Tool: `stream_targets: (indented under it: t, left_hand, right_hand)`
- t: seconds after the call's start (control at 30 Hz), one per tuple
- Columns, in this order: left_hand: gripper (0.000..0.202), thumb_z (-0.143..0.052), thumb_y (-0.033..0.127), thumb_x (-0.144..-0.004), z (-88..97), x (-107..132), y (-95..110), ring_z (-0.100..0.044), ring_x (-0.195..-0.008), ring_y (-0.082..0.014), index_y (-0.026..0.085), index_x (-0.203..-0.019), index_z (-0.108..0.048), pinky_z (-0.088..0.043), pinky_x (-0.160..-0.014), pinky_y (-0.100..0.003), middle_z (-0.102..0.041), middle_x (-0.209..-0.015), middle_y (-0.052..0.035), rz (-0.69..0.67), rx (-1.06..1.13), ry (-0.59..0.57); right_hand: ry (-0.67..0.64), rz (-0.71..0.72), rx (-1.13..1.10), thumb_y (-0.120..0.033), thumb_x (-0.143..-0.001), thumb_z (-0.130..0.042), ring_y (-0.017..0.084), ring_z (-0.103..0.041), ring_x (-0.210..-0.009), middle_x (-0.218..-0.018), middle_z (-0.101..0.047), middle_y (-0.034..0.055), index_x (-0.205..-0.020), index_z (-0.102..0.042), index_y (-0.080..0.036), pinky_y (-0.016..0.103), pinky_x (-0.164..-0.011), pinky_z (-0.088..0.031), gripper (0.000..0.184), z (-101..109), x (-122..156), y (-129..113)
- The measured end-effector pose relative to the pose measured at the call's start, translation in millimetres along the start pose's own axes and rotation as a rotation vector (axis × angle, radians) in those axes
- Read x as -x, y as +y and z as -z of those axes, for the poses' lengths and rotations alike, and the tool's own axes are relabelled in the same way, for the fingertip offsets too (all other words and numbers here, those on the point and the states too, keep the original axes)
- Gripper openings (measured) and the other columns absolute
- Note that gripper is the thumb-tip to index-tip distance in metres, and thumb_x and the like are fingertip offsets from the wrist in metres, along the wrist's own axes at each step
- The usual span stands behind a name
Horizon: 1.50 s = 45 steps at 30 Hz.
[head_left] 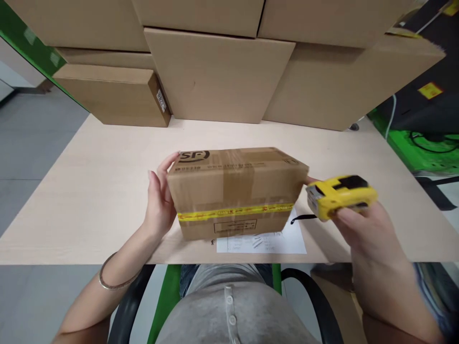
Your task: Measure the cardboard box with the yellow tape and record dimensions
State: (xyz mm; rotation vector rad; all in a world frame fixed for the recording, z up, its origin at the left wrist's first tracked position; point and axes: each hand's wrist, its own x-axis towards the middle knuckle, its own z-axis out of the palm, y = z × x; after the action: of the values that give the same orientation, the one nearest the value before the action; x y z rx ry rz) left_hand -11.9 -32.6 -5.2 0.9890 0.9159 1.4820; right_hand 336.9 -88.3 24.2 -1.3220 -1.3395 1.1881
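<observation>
A small brown cardboard box with clear tape and a yellow tape band stands on the pale wooden table, near its front edge. My left hand presses flat against the box's left end, thumb on the top corner. My right hand is closed round a yellow and black tape measure just right of the box, its index fingertip touching the box's right end. A white printed sheet lies under the box's front, with a black pen poking out beside it.
Large plain cardboard boxes are stacked along the table's far side, a flatter one at the left. Green flooring and black cables lie to the right. A black chair armrest curves below the table edge.
</observation>
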Motion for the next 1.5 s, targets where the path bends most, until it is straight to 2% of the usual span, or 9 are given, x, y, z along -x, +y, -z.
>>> stream_targets:
  t: [0.13, 0.3, 0.47, 0.57, 0.67, 0.8, 0.93, 1.13, 1.5]
  left_hand:
    - [0.042, -0.048, 0.064, -0.095, 2.2, -9, -2, -0.064, -0.111, -0.0254, 0.028, -0.109, -0.063, -0.054, -0.098, -0.044, -0.064, -0.112, -0.0058, -0.215, -0.051, -0.032]
    - [0.04, -0.068, 0.046, -0.08, 15.2, -19, -13, -0.063, -0.107, -0.0281, 0.028, -0.115, -0.061, -0.054, -0.093, -0.045, -0.066, -0.116, -0.0063, -0.141, -0.113, -0.186]
    - [0.036, -0.054, 0.047, -0.085, 13.4, -21, -18, -0.057, -0.128, -0.0324, 0.025, -0.111, -0.067, -0.044, -0.109, -0.052, -0.069, -0.125, -0.0088, -0.163, -0.053, -0.182]
    - [0.05, -0.035, 0.061, -0.095, 6.7, -21, -18, -0.056, -0.132, -0.0314, 0.025, -0.103, -0.068, -0.041, -0.113, -0.053, -0.071, -0.119, -0.0096, -0.155, 0.012, -0.143]
    - [0.058, -0.03, 0.069, -0.096, 2.9, -21, -17, -0.063, -0.123, -0.031, 0.025, -0.102, -0.067, -0.049, -0.106, -0.053, -0.071, -0.115, -0.0096, -0.118, 0.077, -0.175]
    - [0.049, -0.041, 0.064, -0.096, 8.4, -22, -20, -0.066, -0.115, -0.0281, 0.024, -0.1, -0.068, -0.054, -0.1, -0.045, -0.074, -0.107, -0.006, -0.066, 0.148, -0.072]
    - [0.034, -0.064, 0.055, -0.087, 21.1, -27, -29, -0.07, -0.103, -0.025, 0.022, -0.093, -0.069, -0.055, -0.089, -0.031, -0.076, -0.093, -0.0005, -0.101, 0.162, -0.01]
    - [0.031, -0.072, 0.051, -0.076, 20.1, -35, -31, -0.066, -0.086, -0.0198, 0.025, -0.094, -0.07, -0.054, -0.078, -0.031, -0.072, -0.094, 0.0002, -0.091, 0.137, -0.21]
    - [0.028, -0.073, 0.045, -0.078, 27.4, -39, -32, -0.063, -0.096, -0.021, 0.027, -0.099, -0.069, -0.051, -0.084, -0.032, -0.071, -0.104, -0.0019, -0.141, 0.118, -0.38]
  right_hand:
    - [-0.169, 0.046, 0.152, -0.042, -0.086, -0.068, 0.031, -0.069, -0.102, -0.136, -0.063, 0.0022, -0.119, -0.061, -0.043, 0.046, -0.075, -0.06, 0.034, 8, 22, -6]
    - [-0.384, 0.044, 0.357, -0.038, -0.088, -0.068, 0.027, -0.069, -0.097, -0.137, -0.062, 0.0018, -0.125, -0.057, -0.044, 0.043, -0.077, -0.06, 0.039, 11, 25, -9]
    - [-0.201, 0.18, 0.354, -0.042, -0.089, -0.067, 0.029, -0.062, -0.109, -0.126, -0.061, 0.0041, -0.122, -0.057, -0.042, 0.04, -0.08, -0.057, 0.034, 4, 12, -35]
    - [-0.093, 0.31, 0.433, -0.04, -0.086, -0.074, 0.026, -0.063, -0.101, -0.116, -0.062, 0.0028, -0.123, -0.055, -0.04, 0.036, -0.081, -0.055, 0.042, -26, -14, -59]
    - [-0.319, 0.439, 0.46, -0.043, -0.087, -0.074, 0.022, -0.066, -0.096, -0.122, -0.062, 0.0045, -0.135, -0.044, -0.033, 0.032, -0.073, -0.054, 0.058, -73, -53, -83]
    - [-0.619, 0.63, 0.534, -0.033, -0.098, -0.059, 0.019, -0.065, -0.106, -0.135, -0.06, 0.006, -0.13, -0.044, -0.025, 0.032, -0.088, -0.05, 0.037, -129, -95, -104]
    - [-0.739, 0.705, 0.629, -0.025, -0.1, -0.053, 0.017, -0.065, -0.101, -0.122, -0.068, 0.0013, -0.128, -0.049, -0.026, 0.029, -0.085, -0.047, 0.029, -150, -110, -109]
    - [-0.589, 0.696, 0.754, -0.03, -0.096, -0.062, 0.018, -0.069, -0.101, -0.121, -0.072, -0.0008, -0.133, -0.056, -0.03, 0.029, -0.082, -0.048, 0.038, -115, -96, -97]
    - [-0.249, 0.442, 0.86, -0.04, -0.09, -0.07, 0.017, -0.066, -0.071, -0.106, -0.073, 0.0037, -0.123, -0.065, -0.035, 0.027, -0.054, -0.053, 0.034, 38, -53, -65]
